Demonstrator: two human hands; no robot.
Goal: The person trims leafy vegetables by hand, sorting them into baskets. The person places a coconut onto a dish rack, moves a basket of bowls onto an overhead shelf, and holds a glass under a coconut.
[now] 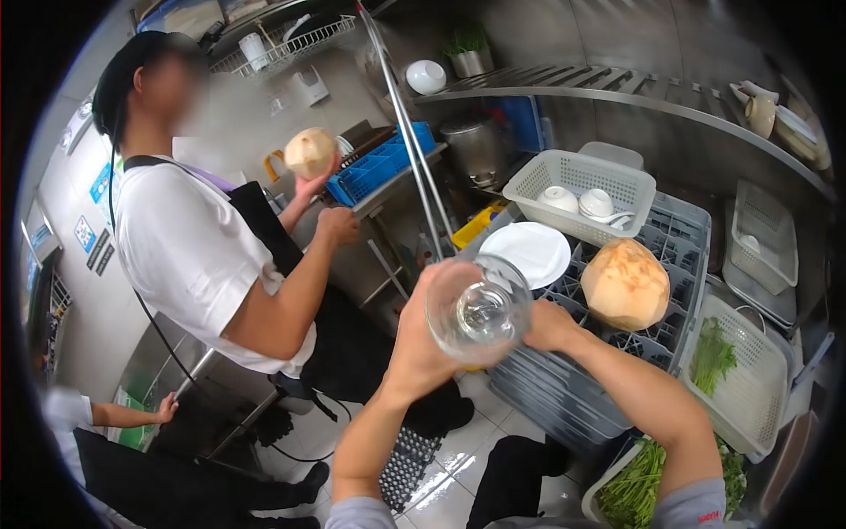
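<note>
A clear drinking glass (480,309) is held up in front of me, its round rim facing the camera. My left hand (416,339) is wrapped round the glass from the left. At the lower right edge of the glass is my right hand (551,326), its fingers curled; the glass partly hides them, and what they hold cannot be made out. A peeled coconut (626,284) sits on the grey glass rack (683,238) to the right of my hands. Behind the glass lies a white plate (526,253).
A white basket (577,167) with bowls and a spoon stands on the rack. Leafy greens (714,357) fill baskets at right. A co-worker (203,238) stands left, holding another peeled coconut (310,152); another person's hand (167,407) shows lower left. A metal pole (410,132) rises ahead.
</note>
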